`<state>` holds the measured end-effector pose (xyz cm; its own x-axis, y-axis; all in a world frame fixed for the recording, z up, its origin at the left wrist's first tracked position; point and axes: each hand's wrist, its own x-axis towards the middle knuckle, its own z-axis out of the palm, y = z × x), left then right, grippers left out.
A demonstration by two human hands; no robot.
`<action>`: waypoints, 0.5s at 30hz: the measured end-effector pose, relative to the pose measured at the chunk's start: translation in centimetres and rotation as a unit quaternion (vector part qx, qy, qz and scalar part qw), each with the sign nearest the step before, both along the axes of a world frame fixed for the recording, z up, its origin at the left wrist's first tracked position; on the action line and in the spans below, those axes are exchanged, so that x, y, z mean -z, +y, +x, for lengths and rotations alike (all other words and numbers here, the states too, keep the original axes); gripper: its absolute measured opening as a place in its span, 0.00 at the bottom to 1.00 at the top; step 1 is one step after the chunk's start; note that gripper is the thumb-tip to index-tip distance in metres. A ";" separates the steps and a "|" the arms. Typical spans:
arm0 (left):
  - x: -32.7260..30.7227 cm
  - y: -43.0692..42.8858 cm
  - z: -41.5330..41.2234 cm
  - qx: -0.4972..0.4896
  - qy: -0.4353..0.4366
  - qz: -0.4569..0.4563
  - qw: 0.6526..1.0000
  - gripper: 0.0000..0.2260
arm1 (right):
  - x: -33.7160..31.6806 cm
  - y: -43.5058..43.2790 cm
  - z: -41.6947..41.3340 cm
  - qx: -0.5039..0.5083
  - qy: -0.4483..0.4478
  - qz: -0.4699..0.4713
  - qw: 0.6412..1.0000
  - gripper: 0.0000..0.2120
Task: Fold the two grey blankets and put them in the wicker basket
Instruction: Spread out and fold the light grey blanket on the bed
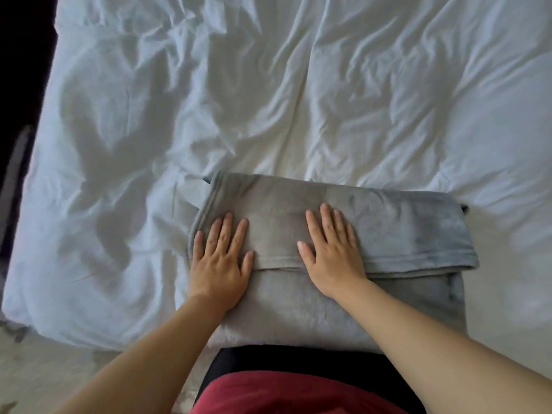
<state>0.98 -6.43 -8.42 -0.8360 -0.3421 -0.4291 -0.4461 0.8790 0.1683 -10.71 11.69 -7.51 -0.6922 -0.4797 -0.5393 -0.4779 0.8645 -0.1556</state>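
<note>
The left hand (pixel 220 258) lies flat, fingers straight and slightly spread, pressing the left end of a folded grey blanket (pixel 388 234), a soft, plush fleece with a stitched hem, folded into a thick, layered oblong. The right hand (pixel 331 249) is also flat and open-palmed near its middle, gripping nothing. The blanket sits at the near edge of a bed (pixel 268 85) covered in rumpled white cotton; no label shows.
</note>
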 end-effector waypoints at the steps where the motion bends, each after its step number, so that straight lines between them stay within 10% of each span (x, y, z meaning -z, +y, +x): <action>1: 0.7 -0.2 0.4 0.005 -0.004 0.009 1.000 0.29 | 0.7 0.2 0.7 -0.003 -0.012 0.029 1.000 0.30; 9: 3.4 0.9 -2.2 0.005 -0.129 0.020 0.991 0.28 | 0.1 0.7 0.1 -0.014 -0.072 0.107 0.992 0.30; 15: -1.8 5.5 -5.4 -0.057 0.015 0.031 0.998 0.28 | -1.8 0.4 -0.9 -0.020 -0.032 0.046 0.998 0.29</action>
<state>-4.38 -0.95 -6.66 -0.8063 -0.4083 -0.4281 -0.5359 0.8105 0.2363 -11.63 12.06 -5.68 -0.6371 -0.4522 -0.6242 -0.5033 0.8574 -0.1074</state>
